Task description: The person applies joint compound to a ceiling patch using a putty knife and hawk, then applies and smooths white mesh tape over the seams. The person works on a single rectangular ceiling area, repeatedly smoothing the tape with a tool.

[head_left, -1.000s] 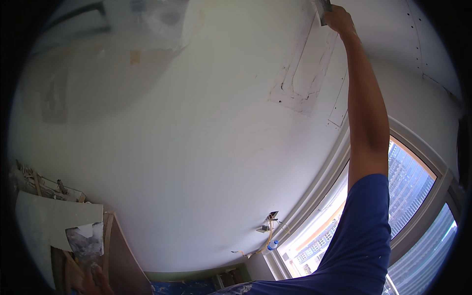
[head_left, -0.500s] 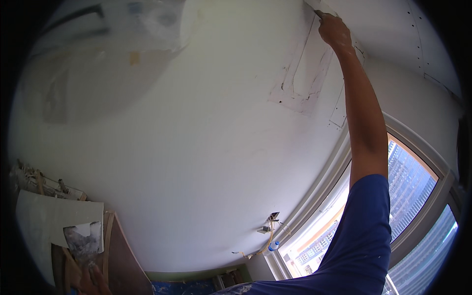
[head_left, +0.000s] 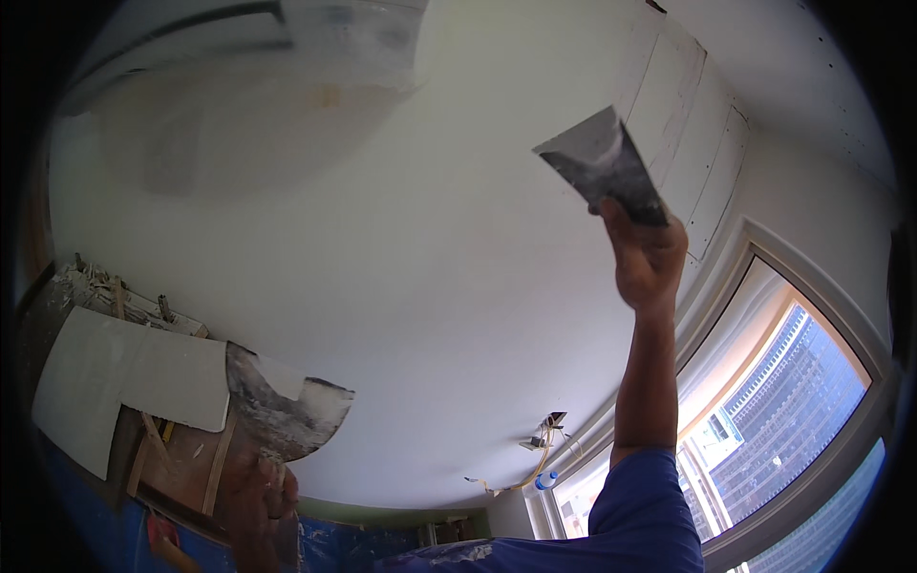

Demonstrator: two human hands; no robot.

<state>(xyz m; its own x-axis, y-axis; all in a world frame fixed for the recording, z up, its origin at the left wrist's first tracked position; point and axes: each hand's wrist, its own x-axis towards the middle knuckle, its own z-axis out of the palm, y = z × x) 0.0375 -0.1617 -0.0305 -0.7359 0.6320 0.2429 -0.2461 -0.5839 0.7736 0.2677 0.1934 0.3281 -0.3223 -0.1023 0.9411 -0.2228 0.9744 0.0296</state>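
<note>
My right hand (head_left: 651,258) is raised in front of the white wall, its fingers closed around a broad putty knife (head_left: 607,158). That metal blade faces me, smeared with grey and white, its edge pointing up and left; whether it touches the wall I cannot tell. Low on the left, my left hand (head_left: 272,487) grips a second broad putty knife (head_left: 282,415). White filler (head_left: 277,375) sits on part of its blade, beside dark and grey smears. The left fingers are dim and partly in shadow.
Seams with dark lines (head_left: 673,124) run near the ceiling at upper right. A window (head_left: 793,382) fills the right side. Loose wires hang from a wall box (head_left: 552,420), near a blue-capped bottle (head_left: 545,480). White boards (head_left: 124,377) and wood pieces stand lower left.
My right hand has come down from the wall's top edge, and its putty knife now shows its broad face. My left hand has risen and moved right with its putty knife. The view has shifted slightly.
</note>
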